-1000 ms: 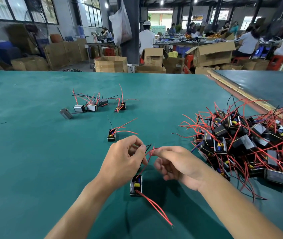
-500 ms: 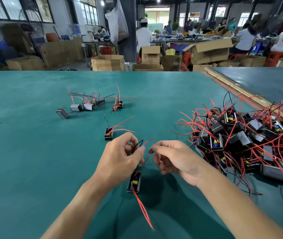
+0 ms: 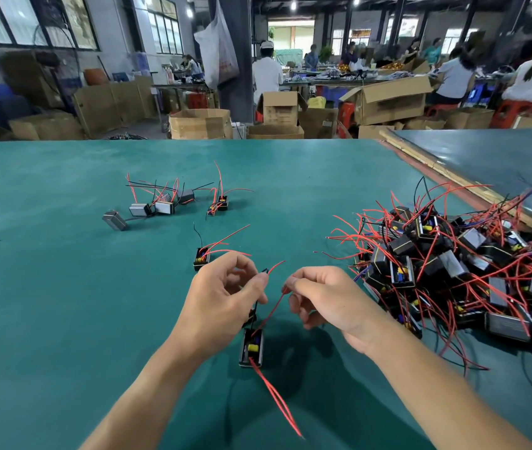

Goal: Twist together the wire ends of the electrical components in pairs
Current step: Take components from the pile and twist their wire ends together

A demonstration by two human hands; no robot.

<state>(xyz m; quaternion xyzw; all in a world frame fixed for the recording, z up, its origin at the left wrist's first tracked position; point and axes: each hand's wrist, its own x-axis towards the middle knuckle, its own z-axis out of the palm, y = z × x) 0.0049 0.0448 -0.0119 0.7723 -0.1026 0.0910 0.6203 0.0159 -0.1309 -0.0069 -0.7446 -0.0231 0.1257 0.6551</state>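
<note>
One module (image 3: 251,347) lies on the green worktop (image 3: 63,303) between both hands. The left hand (image 3: 222,293) pinches wire ends; the right hand (image 3: 326,297) pinches its red wire (image 3: 271,311). Six modules sit farther off; a tangled pile (image 3: 452,264) lies right. Cardboard boxes (image 3: 388,99) fill the workshop behind.

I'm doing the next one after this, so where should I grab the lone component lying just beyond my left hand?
Probably pinch the lone component across its long sides from above: it lies flat, open face up, and its wires fan toward the far right, leaving the body bare.
</note>
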